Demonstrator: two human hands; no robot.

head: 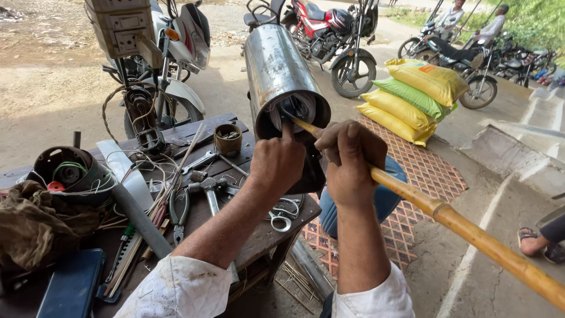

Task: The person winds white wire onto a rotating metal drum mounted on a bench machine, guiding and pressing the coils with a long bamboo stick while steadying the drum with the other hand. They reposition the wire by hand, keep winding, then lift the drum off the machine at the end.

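Note:
A shiny steel cylinder (276, 65) stands tilted at the table's right edge, its open end facing me with pale rolled sheet inside. My left hand (276, 162) rests on the rim of that opening, fingers at the edge. My right hand (348, 162) is closed around a long yellow bamboo stick (471, 232), whose tip goes into the cylinder's mouth. The stick runs down to the lower right, out of view.
A dark wooden table (262, 232) carries pliers (178, 212), a hammer (210, 191), scissors (282, 219), wire coils, a small tin and a motor housing (67, 171). Stacked yellow and green sacks (415, 97), parked motorcycles and seated people are behind. Someone's sandalled foot (532, 241) is at right.

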